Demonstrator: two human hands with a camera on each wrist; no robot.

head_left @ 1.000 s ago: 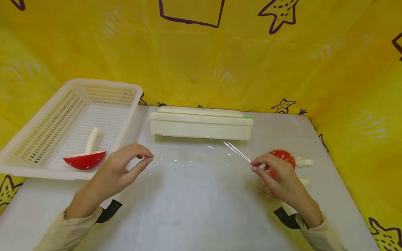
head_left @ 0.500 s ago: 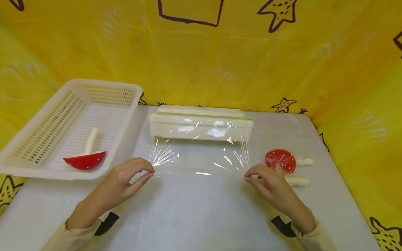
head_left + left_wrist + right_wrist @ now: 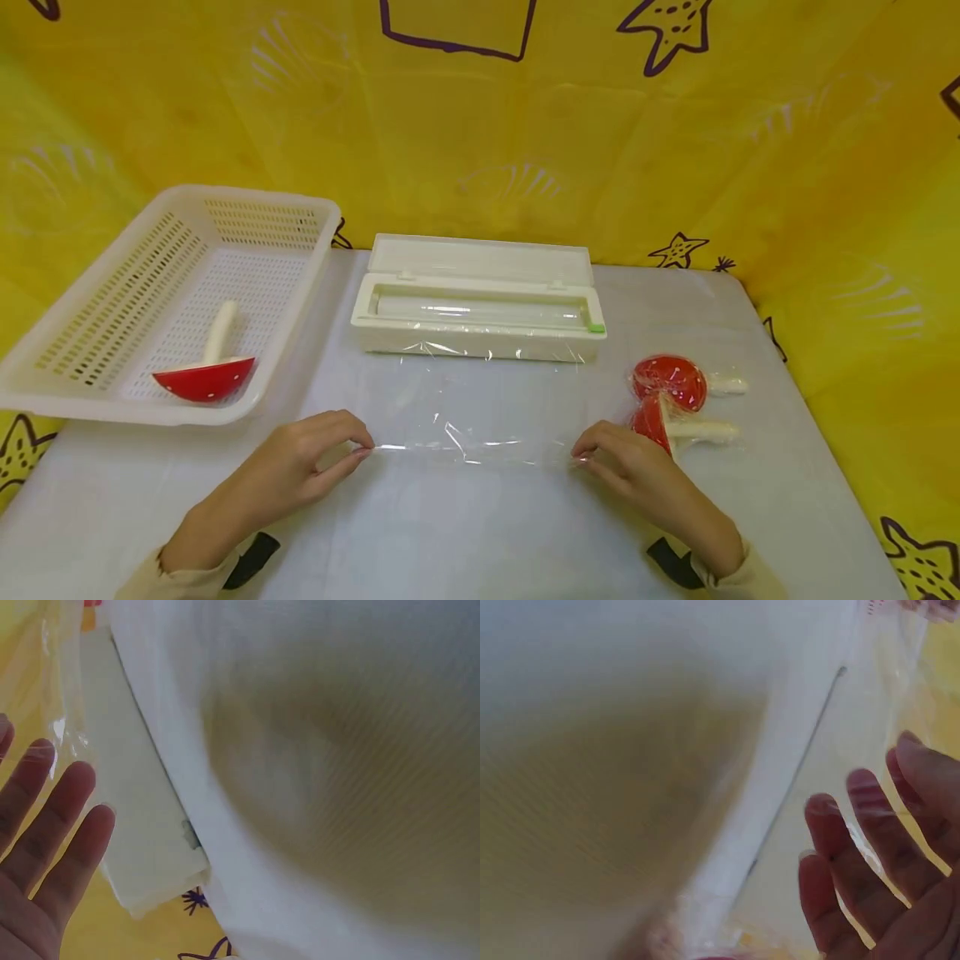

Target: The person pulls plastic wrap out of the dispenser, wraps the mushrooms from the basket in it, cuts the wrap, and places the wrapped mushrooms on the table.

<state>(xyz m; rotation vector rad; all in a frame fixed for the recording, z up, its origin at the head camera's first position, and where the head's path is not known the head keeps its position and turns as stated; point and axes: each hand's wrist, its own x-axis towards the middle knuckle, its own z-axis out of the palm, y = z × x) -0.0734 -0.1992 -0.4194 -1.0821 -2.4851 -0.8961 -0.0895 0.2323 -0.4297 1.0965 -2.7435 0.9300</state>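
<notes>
A clear sheet of plastic wrap [image 3: 480,417] stretches from the cream wrap dispenser box [image 3: 480,340] toward me, over the table. My left hand [image 3: 303,458] pinches its near left corner between thumb and forefinger. At the near right corner, my right hand [image 3: 637,471] pinches it the same way. Inside the dispenser, the roll [image 3: 480,310] shows, with the lid [image 3: 483,258] standing up behind it. In the left wrist view the other fingers [image 3: 71,810] are spread loosely beside the film; the right wrist view shows similar fingers [image 3: 870,832] against the film.
On the left stands a white perforated basket [image 3: 300,333] with a red-and-white toy mushroom [image 3: 206,379] in it. Two film-wrapped toy mushrooms, an upper one [image 3: 671,382] and a lower one [image 3: 701,429], lie just beyond my right hand. A yellow patterned cloth [image 3: 480,125] hangs behind the table.
Both hands have drawn the film toward me, lengthening the sheet. The dispenser has tipped back from its forward tilt, so its top and roll now show.
</notes>
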